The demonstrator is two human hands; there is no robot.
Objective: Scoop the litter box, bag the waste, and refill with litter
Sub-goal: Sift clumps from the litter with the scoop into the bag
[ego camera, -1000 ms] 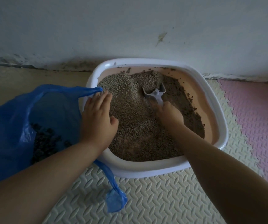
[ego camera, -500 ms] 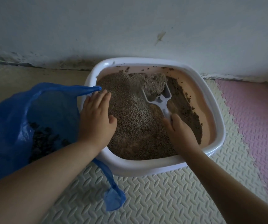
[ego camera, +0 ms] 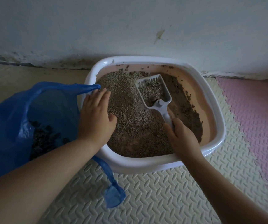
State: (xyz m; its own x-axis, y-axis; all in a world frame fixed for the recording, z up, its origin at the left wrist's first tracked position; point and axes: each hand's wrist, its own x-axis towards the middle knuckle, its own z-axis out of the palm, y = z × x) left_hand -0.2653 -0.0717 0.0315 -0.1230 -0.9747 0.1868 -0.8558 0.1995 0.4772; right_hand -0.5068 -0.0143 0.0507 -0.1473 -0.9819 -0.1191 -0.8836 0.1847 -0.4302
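A white-rimmed litter box (ego camera: 147, 165) with a pink inside stands against the wall, holding grey-brown litter (ego camera: 130, 120). My right hand (ego camera: 181, 136) grips the handle of a white slotted scoop (ego camera: 159, 97), which is lifted above the litter with granules in it. My left hand (ego camera: 96, 117) lies flat on the box's left rim, pinning the edge of a blue plastic bag (ego camera: 10, 117) there. The bag is open beside the box and holds dark clumps (ego camera: 44, 139).
The box sits on cream foam floor mats (ego camera: 159, 196); a pink mat (ego camera: 252, 113) lies to the right. The stained white wall (ego camera: 130, 26) is directly behind the box. Bare beige floor (ego camera: 25, 73) is at the left.
My right hand has pulled back toward me and raised the scoop out of the litter with a load in it. My left hand and the bag have stayed put.
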